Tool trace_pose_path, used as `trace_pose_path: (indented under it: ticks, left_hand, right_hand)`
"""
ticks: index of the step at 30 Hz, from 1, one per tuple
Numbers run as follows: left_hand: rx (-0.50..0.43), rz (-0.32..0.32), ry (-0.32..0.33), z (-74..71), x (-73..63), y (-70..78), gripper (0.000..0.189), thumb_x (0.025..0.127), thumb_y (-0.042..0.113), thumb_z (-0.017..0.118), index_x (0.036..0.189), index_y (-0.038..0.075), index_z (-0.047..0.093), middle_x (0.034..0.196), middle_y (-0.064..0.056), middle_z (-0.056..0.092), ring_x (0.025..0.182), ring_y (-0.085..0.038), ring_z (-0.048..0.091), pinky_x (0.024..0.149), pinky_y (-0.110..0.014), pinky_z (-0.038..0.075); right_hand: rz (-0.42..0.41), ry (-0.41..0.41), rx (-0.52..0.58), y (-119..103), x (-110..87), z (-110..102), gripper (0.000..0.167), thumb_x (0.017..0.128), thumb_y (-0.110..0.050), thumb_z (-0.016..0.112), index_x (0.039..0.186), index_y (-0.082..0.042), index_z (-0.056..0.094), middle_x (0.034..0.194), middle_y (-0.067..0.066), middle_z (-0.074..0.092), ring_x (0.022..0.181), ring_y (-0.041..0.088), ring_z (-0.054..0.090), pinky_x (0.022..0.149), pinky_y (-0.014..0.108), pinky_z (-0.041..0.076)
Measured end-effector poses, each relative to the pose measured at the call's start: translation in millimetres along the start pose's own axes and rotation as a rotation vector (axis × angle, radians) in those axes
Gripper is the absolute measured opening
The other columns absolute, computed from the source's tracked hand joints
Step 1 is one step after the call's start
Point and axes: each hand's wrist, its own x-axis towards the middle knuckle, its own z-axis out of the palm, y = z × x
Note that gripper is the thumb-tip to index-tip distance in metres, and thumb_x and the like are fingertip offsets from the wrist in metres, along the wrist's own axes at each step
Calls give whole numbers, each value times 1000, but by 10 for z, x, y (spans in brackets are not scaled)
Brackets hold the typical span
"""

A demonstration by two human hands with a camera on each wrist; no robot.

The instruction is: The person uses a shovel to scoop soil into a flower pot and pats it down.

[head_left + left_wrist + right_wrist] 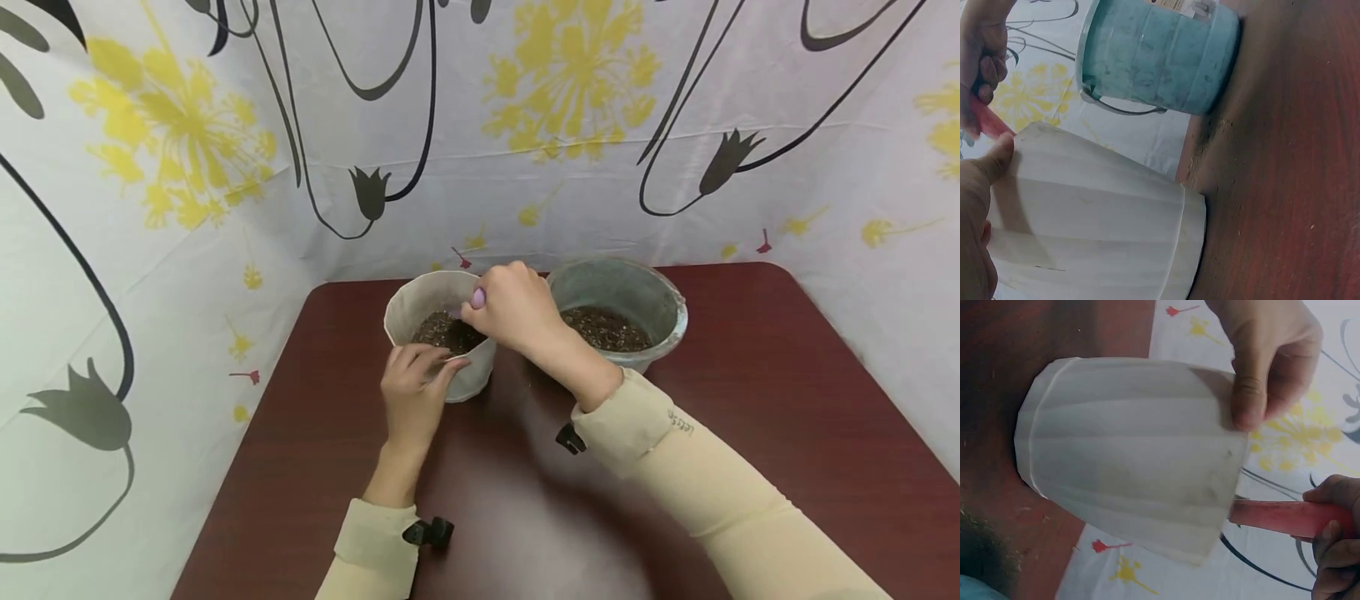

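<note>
A white fluted plant pot (471, 379) stands on the table, with dark soil (431, 332) inside. My left hand (414, 387) pinches its near rim; in the right wrist view the thumb (1249, 403) presses the outer wall. Above the pot's right side, my right hand (517, 307) grips the pinkish handle of a hand trowel (1266, 515), which reaches down over the rim. The trowel's blade is mostly hidden inside the pot. To the right stands a grey-green bucket (670, 333) with more soil (606, 328) in it, partly behind my right wrist.
The dark red table (780, 400) carries both containers near its back edge. Specks of soil (1216, 134) lie on it between them. A patterned cloth (465, 125) hangs behind and along the sides. The bucket has a wire handle (1129, 112) hanging down.
</note>
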Motion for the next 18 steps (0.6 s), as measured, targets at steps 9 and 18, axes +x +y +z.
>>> trace_pose_path:
  ticks: [9, 18]
  left_hand:
    - [-13, -21, 23, -3, -7, 38, 23, 69, 15, 93, 81, 4, 77, 81, -7, 70, 78, -27, 62, 72, -36, 53]
    - [-7, 65, -77, -140, -55, -167, 32, 75, 20, 91, 97, 0, 77, 100, -12, 71, 97, -32, 66, 90, -38, 51]
  right_hand:
    - [-94, 12, 120, -68, -102, 159, 50, 79, -20, 76, 45, -19, 39, 45, -11, 27, 47, 9, 29, 45, 27, 29]
    - [-70, 19, 288, 192, -29, 130, 17, 85, -23, 76, 69, -18, 80, 61, -9, 68, 50, 12, 54, 49, 28, 42]
